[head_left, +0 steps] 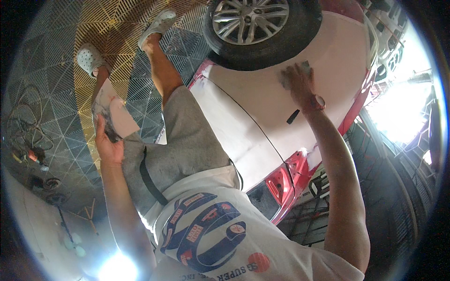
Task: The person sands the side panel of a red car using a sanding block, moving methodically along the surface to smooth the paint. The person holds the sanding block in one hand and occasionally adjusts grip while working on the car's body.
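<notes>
My left hand (108,145) grips the lower edge of a flat, pale pinkish board (123,117) with a grey-smeared face, the thumb lying along its side. It is held up beside my thigh. My right hand (299,85) reaches out to a car's body panel (262,93), just beside the wheel arch. Its fingers press a thin grey piece (305,68) against the panel, partly hidden beneath them; its exact kind cannot be made out. The panel is a dull whitish pink with red paint at its borders. A small dark rectangular recess (293,116) lies near my right wrist.
A wheel (251,21) with a silver rim stands next to the panel. The open red edge of the bodywork (293,173) is near my right arm. Grid tiles (56,112) cover the floor. Cables and tools (35,154) lie at the left. A bright lamp (118,269) glares at the lower left.
</notes>
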A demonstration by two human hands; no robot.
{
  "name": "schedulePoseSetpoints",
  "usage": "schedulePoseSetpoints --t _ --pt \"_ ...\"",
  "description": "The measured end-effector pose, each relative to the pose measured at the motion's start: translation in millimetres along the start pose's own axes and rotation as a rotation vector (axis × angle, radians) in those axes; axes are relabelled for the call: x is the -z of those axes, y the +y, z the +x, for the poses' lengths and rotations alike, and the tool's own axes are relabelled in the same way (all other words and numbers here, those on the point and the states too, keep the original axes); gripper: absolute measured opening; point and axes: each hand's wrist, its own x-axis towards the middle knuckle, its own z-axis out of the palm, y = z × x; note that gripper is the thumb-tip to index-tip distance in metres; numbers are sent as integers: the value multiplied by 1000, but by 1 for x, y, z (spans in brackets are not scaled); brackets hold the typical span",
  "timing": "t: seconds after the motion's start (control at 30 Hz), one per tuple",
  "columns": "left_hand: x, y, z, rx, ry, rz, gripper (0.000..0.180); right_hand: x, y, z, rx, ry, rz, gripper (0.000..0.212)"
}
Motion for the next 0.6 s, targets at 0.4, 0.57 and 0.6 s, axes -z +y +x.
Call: schedulePoseSetpoints --t 0.4,0.57,0.6 --pt "3 -4 5 -11 -56 -25 63 22 -15 19 -56 113 103 54" --pt "1 -3 4 -9 -73 -21 62 13 -28 45 -69 -91 -57 40" --pt "-1 -3 3 -11 -56 -13 62 15 -30 43 -72 -82 -39 39"
